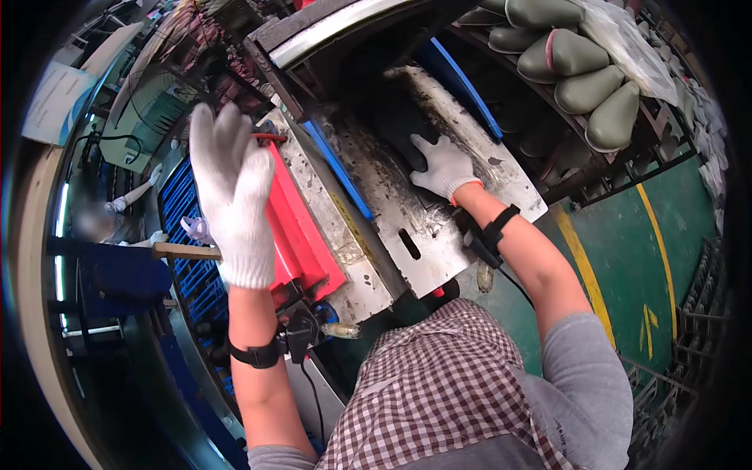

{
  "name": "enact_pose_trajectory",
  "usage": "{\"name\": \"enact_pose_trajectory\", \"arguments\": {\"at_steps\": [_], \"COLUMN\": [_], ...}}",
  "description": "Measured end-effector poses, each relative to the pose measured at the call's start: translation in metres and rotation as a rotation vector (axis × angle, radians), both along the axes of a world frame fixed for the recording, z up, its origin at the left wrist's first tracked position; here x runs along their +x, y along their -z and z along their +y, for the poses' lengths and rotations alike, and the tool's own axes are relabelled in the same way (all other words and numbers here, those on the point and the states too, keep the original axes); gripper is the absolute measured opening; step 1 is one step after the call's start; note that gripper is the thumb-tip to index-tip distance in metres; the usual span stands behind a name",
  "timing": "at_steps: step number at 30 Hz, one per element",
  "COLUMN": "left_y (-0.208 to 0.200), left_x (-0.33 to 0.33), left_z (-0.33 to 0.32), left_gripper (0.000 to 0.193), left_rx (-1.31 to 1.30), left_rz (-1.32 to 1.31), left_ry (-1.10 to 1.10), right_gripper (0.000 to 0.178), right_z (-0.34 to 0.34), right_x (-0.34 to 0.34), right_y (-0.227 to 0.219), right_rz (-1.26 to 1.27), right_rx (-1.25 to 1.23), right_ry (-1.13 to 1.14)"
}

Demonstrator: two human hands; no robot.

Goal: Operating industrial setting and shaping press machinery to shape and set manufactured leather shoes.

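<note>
In the head view, the white-gloved left hand [235,200] hovers, fingers slightly parted, beside a glossy red trough [296,235], while the white-gloved right hand [445,166] spreads its fingers against a black, elongated object [399,129] on a stained metal plate [505,184], left of a dark rack [630,180] holding olive-green, rounded forms [576,56].

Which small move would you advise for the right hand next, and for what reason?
Perhaps secure the right hand on the black item: it is at that item's near end, over the metal plate, but a firm grip cannot be confirmed. The left hand is raised, open, away from it.
</note>
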State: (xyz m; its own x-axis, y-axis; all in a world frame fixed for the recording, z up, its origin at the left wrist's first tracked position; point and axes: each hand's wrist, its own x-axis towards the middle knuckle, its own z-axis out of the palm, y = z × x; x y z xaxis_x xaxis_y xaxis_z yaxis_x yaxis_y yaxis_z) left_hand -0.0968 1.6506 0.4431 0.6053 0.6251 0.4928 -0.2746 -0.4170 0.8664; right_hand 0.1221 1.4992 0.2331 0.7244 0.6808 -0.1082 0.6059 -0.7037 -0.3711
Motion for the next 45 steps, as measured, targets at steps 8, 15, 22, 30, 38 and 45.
{"name": "enact_pose_trajectory", "arguments": {"at_steps": [8,15,22,30,38,45], "left_y": [-0.077,-0.128,-0.116,-0.019,0.129,0.224], "left_x": [0.093,0.149,0.154,0.123,0.076,0.063], "left_z": [0.019,0.036,0.034,-0.021,-0.099,-0.108], "left_gripper": [0.062,0.075,0.061,0.057,0.067,0.066], "left_rx": [0.453,0.600,0.467,0.922,0.944,0.976], "left_rz": [-0.027,0.420,0.320,0.083,0.062,0.106], "left_ry": [0.018,0.215,0.355,0.050,0.038,0.199], "right_gripper": [0.085,0.085,0.090,0.058,0.033,0.054], "right_z": [0.000,-0.003,-0.006,-0.122,-0.214,-0.231], "right_x": [0.006,0.013,0.005,-0.013,-0.144,-0.144], "right_y": [-0.009,0.009,0.001,0.020,0.086,0.051], "right_rz": [0.024,-0.020,-0.019,0.025,0.993,1.788], "right_rx": [-0.092,-0.047,-0.038,0.575,0.733,0.841], "right_ry": [-0.027,-0.020,-0.017,0.305,0.916,0.674]}}
